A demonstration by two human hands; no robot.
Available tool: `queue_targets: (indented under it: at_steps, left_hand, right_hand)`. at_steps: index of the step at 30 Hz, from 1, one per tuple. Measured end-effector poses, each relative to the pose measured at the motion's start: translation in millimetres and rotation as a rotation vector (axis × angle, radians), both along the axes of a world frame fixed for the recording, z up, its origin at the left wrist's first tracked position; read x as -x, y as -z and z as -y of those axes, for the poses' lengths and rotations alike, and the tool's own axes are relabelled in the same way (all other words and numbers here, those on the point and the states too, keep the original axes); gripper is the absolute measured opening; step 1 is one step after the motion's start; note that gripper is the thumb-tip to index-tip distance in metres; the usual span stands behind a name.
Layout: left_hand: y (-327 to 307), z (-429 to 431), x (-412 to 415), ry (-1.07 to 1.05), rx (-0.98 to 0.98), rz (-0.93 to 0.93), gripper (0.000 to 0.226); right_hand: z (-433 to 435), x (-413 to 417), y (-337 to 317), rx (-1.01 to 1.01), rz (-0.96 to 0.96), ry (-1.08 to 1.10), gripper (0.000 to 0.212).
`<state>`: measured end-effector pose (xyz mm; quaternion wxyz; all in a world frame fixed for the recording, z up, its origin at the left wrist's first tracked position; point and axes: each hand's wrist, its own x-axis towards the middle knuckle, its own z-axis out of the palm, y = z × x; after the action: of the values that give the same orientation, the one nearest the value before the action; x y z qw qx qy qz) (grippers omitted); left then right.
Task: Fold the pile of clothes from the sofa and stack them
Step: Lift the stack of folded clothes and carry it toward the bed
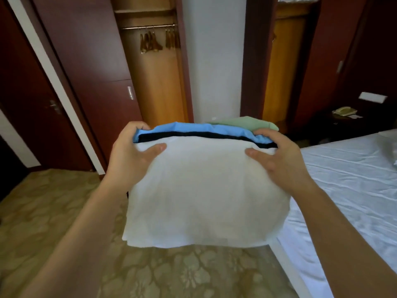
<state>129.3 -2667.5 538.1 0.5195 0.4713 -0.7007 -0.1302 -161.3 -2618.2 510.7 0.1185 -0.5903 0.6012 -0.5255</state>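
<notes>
- Head view: both hands hold a stack of folded clothes [204, 190] in the air above the carpet [53, 211], and the bed [343, 179] is just to the right.
- Left hand [131, 151] grips the far left corner of the stack, with the thumb on top and the fingers curled around the edge. Right hand [277, 155] grips the far right corner in the same way.
- From the top I see a white garment [204, 211], a black layer [193, 135], a blue garment [193, 128] and a green garment [242, 122], which sticks out at the far right.
- First risk: the grip is only on the far side. The near edge seems to hang without support, so I think the layers can bend down, slide toward the person and lose their folds.
- Second risk: the green garment is not aligned with the others, and I cannot tell if the right fingers really catch it. It may slip out and fall on the carpet.
- Third risk: if the stack goes down quickly or tilted on the bed, the pile can shift, and the folding must be done again.
</notes>
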Motion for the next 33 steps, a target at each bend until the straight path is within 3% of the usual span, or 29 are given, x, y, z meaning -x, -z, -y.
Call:
queue_targets:
  at_steps: [8, 14, 21, 28, 33]
  left_hand:
    - [-24, 214, -34, -0.188, 0.079, 0.006, 0.047]
    - [-9, 388, -64, -0.136, 0.146, 0.045, 0.047]
    - [-40, 622, -64, 0.047, 0.320, 0.178, 0.052]
    - [-79, 826, -35, 0.097, 0.439, 0.245, 0.031]
    - [-97, 969, -18, 0.014, 0.514, 0.271, 0.015]
  right_hand:
    - [273, -30, -32, 0.037, -0.128, -0.143, 0.035]
    - [456, -55, -21, 0.110, -0.211, -0.192, 0.057]
    - [659, -53, -36, 0.193, -0.207, -0.108, 0.033]
    - [854, -24, -76, 0.331, -0.162, -0.006, 0.027]
    - [1008, -9, -95, 0.450, -0.140, -0.039, 0.025]
